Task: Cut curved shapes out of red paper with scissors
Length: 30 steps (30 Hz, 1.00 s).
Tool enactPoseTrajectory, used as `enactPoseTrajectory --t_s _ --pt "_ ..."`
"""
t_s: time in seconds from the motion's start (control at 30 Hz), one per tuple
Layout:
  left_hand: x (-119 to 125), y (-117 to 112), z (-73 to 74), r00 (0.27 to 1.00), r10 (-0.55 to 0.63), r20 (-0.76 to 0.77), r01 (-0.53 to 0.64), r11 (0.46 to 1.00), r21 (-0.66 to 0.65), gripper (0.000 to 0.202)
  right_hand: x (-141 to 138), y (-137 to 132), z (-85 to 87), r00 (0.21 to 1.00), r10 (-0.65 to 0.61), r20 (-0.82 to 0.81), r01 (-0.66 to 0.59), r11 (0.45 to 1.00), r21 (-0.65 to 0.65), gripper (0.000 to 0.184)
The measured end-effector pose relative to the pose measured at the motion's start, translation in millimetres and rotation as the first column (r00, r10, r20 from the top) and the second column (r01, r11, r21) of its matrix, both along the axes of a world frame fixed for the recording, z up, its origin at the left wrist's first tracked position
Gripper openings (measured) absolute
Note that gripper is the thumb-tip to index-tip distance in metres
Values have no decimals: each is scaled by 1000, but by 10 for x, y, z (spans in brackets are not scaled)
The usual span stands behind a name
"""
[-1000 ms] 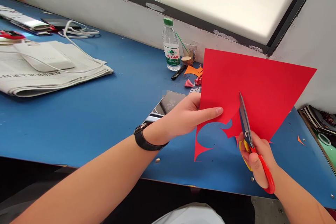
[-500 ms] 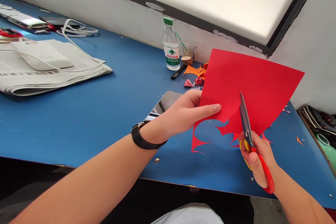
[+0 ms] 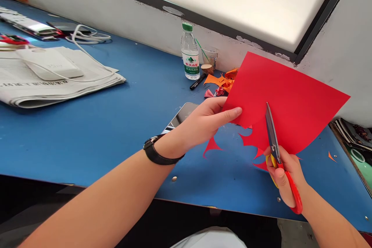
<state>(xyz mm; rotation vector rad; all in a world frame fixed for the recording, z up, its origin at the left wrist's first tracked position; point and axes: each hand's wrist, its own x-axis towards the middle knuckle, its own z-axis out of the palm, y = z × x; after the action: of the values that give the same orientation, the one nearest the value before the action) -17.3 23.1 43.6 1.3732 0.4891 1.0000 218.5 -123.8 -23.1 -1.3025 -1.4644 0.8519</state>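
My left hand (image 3: 213, 118) pinches the lower left side of a sheet of red paper (image 3: 293, 89), thumb on top and fingers hidden beneath. Curved notches and pointed scraps run along the sheet's lower edge. With my right hand (image 3: 287, 178) I grip a pair of scissors (image 3: 272, 133) with red and yellow handles. The blades point up and away, lying across the paper, and look nearly closed. One blade shows on the near face; where the other one lies I cannot tell.
Behind the sheet stand a water bottle (image 3: 191, 56) and a plastic cup (image 3: 212, 56), with a black marker (image 3: 197, 82) and orange paper scraps (image 3: 216, 80) close by. A phone (image 3: 183, 114) lies past my left wrist. Folded newspaper (image 3: 101, 83) bears a white box (image 3: 49, 64) and a cable.
The red sheet has turned clockwise and its right corner has swung lower and further right. Its hanging scraps have shifted. The scissors stay nearly in place.
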Motion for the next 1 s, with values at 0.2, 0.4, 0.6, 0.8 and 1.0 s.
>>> enactPoseTrajectory --t_s 0.2,0.4,0.6,0.8,1.0 --pt "28 23 -41 996 64 -54 -55 987 153 33 -3 6 -28 1000 -17 -1 17 999 28 75" --pt "18 45 -96 999 26 -39 -20 986 164 31 -7 1 -15 1000 -27 2 27 1000 -6 78" --pt "3 58 -134 999 31 -9 -29 989 145 33 -20 11 -3 999 -32 33 31 999 20 76" --pt "34 39 -88 976 215 -42 -205 964 169 38 62 50 -57 995 -7 101 0 998 67 69" --pt "44 27 -65 976 204 -77 -185 960 209 33 162 88 -114 983 59 172 -73 994 77 64"
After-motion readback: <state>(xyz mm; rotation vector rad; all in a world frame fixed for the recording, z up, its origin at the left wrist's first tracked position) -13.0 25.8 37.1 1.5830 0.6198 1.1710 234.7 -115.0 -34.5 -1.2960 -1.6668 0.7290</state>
